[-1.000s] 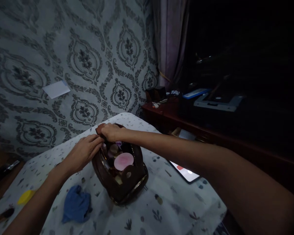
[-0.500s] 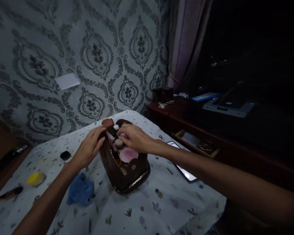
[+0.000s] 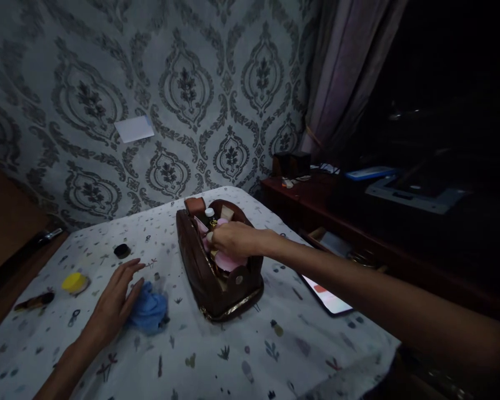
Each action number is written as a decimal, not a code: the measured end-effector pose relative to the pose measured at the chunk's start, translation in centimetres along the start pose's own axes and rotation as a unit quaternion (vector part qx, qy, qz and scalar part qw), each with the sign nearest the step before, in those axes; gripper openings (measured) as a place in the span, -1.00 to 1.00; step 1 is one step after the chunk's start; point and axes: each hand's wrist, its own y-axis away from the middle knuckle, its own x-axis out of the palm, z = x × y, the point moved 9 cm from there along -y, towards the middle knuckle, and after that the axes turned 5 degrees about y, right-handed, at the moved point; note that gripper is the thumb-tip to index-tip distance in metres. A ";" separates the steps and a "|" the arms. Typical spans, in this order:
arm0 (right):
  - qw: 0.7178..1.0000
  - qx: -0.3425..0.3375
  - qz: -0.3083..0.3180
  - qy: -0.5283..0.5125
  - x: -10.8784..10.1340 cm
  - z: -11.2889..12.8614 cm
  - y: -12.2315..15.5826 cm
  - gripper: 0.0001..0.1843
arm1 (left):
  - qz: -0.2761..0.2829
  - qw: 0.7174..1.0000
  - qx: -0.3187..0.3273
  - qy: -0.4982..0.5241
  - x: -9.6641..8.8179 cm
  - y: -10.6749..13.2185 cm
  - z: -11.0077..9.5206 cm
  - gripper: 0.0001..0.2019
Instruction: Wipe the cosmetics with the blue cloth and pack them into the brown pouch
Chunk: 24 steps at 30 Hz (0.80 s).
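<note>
An open brown leather pouch (image 3: 200,266) stands on the patterned white tablecloth (image 3: 233,355), packed with small bottles and a round pink compact (image 3: 229,262). My right hand (image 3: 229,240) reaches into its mouth, fingers curled down among the items; what they hold is hidden. My left hand (image 3: 114,300) lies flat on the cloth with fingers spread, its edge against a crumpled blue cloth (image 3: 150,311) left of the pouch.
A small black round thing (image 3: 122,251), a yellow object (image 3: 75,282) and a dark brush-like object (image 3: 35,301) lie at the left. A lit phone (image 3: 327,297) lies right of the pouch. A dark wooden desk (image 3: 358,244) with an open drawer stands at the right.
My left hand let go of the pouch's rim and dropped to the cloth beside the blue cloth. My right hand moved from the far rim deeper into the pouch. The view shifted left.
</note>
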 end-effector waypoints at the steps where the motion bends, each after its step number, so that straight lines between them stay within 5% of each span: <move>1: 1.000 -0.005 0.010 -0.002 0.0 0.2 -0.2 -0.74 | -0.003 1.000 -0.006 0.002 -0.2 0.5 0.5 -0.63; 12: 0.998 -0.016 0.059 0.000 1.8 -0.2 -2.2 -0.69 | 0.010 0.999 -0.045 0.006 0.8 2.8 2.6 -0.60; 19: 0.994 -0.109 -0.007 0.003 -0.5 0.9 -0.4 -0.71 | 0.016 0.999 -0.046 0.006 1.0 3.5 3.2 -0.62; 24: 0.993 -0.114 0.025 0.027 -0.6 1.0 -0.5 -0.68 | 0.013 0.999 -0.046 0.001 1.3 3.9 4.1 -0.57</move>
